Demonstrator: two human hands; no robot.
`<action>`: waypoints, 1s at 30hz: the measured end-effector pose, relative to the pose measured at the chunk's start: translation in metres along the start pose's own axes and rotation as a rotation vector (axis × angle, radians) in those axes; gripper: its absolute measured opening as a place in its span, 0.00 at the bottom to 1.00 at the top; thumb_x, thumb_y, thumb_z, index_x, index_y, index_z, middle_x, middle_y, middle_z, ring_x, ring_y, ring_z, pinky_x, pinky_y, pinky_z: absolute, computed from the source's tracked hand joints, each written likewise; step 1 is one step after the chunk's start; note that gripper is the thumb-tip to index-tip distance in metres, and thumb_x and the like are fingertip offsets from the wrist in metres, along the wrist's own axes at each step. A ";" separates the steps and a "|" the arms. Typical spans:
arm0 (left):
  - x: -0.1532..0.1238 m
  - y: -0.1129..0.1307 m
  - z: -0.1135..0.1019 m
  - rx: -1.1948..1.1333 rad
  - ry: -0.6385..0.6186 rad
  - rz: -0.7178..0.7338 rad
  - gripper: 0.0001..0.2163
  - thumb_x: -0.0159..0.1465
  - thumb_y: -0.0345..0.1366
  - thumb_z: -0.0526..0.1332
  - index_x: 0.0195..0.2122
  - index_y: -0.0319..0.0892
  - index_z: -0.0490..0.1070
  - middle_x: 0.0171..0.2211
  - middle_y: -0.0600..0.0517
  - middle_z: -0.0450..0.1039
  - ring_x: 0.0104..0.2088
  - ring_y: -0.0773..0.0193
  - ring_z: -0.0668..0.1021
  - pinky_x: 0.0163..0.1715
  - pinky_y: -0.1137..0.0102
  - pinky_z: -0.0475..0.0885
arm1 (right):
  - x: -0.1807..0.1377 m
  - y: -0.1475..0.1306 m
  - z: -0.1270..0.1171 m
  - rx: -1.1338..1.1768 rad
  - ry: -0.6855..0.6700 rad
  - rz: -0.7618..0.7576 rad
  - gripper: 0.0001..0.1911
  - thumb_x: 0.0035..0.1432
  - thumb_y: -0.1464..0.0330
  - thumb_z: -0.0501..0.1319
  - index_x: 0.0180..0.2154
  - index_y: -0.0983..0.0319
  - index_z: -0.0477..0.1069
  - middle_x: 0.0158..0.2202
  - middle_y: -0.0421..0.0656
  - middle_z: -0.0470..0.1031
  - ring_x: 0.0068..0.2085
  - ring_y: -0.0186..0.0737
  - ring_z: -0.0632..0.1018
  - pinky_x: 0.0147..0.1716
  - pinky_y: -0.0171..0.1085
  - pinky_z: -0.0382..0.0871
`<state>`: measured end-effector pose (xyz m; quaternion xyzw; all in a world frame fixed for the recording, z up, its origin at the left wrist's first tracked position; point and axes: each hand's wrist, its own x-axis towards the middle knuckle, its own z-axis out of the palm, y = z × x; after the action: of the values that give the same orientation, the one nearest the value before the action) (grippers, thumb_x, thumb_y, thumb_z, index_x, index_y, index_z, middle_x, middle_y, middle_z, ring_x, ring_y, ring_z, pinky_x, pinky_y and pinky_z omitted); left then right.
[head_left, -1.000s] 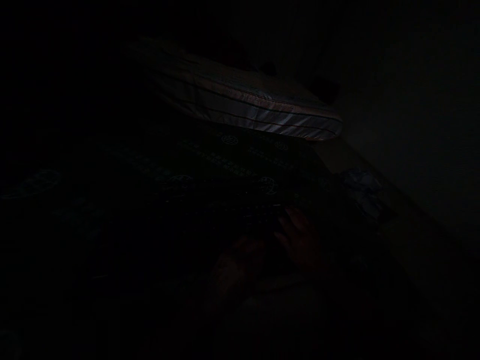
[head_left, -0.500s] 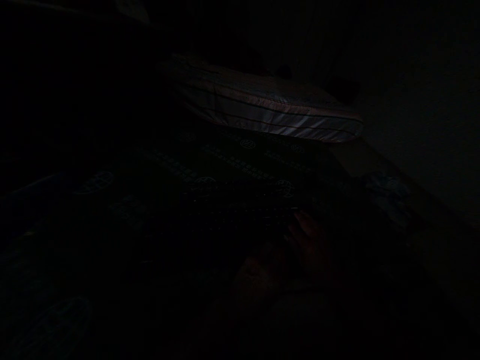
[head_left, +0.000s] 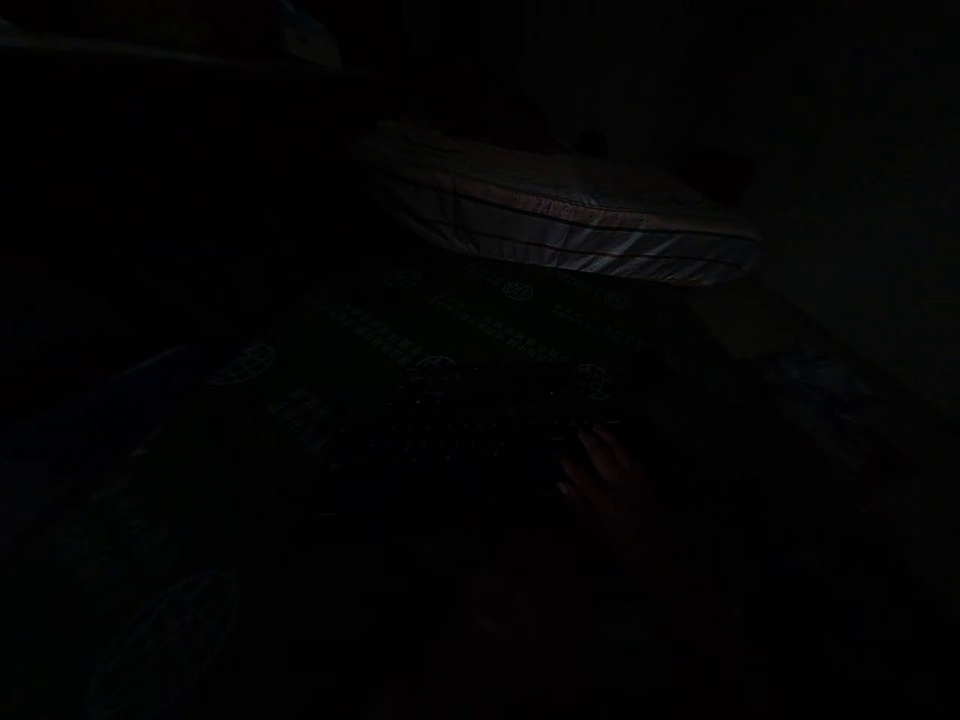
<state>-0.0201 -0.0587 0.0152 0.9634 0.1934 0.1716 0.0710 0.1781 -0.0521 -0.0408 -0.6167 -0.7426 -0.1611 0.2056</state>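
Right of centre, the right hand [head_left: 611, 480] was held with fingers loosely spread at the right end of a dark keyboard-like object [head_left: 450, 445], seen mid-frame on a green printed surface [head_left: 480, 325]. The left hand's state could not be told in the darkness. At upper centre, a striped pad [head_left: 592, 235] was seen.

A black keyboard [head_left: 450, 450] lies on the green printed surface [head_left: 480, 325].
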 end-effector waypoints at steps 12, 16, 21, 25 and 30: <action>-0.029 -0.027 0.017 0.003 0.128 -0.173 0.14 0.65 0.40 0.56 0.50 0.40 0.66 0.52 0.45 0.65 0.49 0.58 0.71 0.49 0.56 0.69 | 0.023 -0.008 -0.004 -0.033 -0.087 0.042 0.18 0.61 0.59 0.54 0.45 0.62 0.74 0.55 0.54 0.67 0.59 0.58 0.63 0.51 0.55 0.64; -0.031 -0.026 0.022 -0.013 0.142 -0.200 0.14 0.65 0.40 0.56 0.50 0.41 0.66 0.52 0.45 0.65 0.49 0.58 0.71 0.49 0.57 0.69 | 0.021 -0.008 -0.002 -0.025 -0.079 0.041 0.19 0.61 0.59 0.54 0.45 0.62 0.74 0.55 0.54 0.67 0.59 0.57 0.63 0.52 0.55 0.63; -0.032 -0.025 0.022 -0.035 0.155 -0.215 0.14 0.65 0.40 0.56 0.50 0.41 0.66 0.52 0.45 0.65 0.50 0.58 0.71 0.50 0.56 0.68 | 0.020 -0.013 -0.004 -0.011 -0.067 0.027 0.18 0.61 0.58 0.55 0.47 0.60 0.73 0.55 0.54 0.67 0.59 0.56 0.64 0.52 0.55 0.63; -0.031 -0.024 0.021 -0.035 0.165 -0.216 0.14 0.65 0.40 0.56 0.50 0.41 0.66 0.52 0.45 0.65 0.50 0.58 0.71 0.49 0.56 0.68 | 0.022 -0.016 -0.004 -0.004 -0.085 0.047 0.17 0.61 0.58 0.55 0.45 0.59 0.73 0.56 0.54 0.66 0.59 0.57 0.63 0.51 0.56 0.64; -0.031 -0.025 0.021 -0.013 0.169 -0.208 0.15 0.65 0.39 0.57 0.50 0.39 0.66 0.52 0.45 0.66 0.49 0.57 0.71 0.48 0.56 0.69 | 0.020 -0.019 -0.006 0.029 -0.050 0.002 0.18 0.61 0.59 0.55 0.47 0.61 0.72 0.56 0.55 0.65 0.60 0.56 0.62 0.52 0.56 0.63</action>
<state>-0.0481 -0.0499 -0.0187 0.9198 0.2962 0.2450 0.0781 0.1569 -0.0418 -0.0253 -0.6181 -0.7493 -0.1343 0.1960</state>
